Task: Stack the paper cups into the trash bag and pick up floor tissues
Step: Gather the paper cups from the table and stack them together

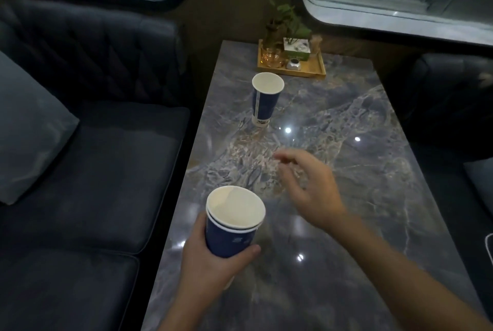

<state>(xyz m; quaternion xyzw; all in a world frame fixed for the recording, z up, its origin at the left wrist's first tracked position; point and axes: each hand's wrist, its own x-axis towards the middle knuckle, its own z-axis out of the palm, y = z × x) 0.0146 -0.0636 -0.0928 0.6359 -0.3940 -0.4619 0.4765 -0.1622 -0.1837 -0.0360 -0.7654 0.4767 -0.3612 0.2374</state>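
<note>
My left hand (pixel 206 261) grips a stack of two nested blue paper cups (pixel 232 224) with white insides, held upright over the near part of the marble table (pixel 346 197). A single blue paper cup (pixel 265 100) stands upright farther back on the table. My right hand (pixel 312 186) hovers over the table's middle, fingers spread and empty, between the stack and the lone cup. No trash bag or floor tissues are in view.
A wooden tray (pixel 317 70) at the table's far end holds a plant, a glass and a tissue box. A dark sofa (pixel 93 170) with a grey cushion (pixel 29 130) runs along the left; another seat (pixel 453 90) is on the right. Windows line the back wall.
</note>
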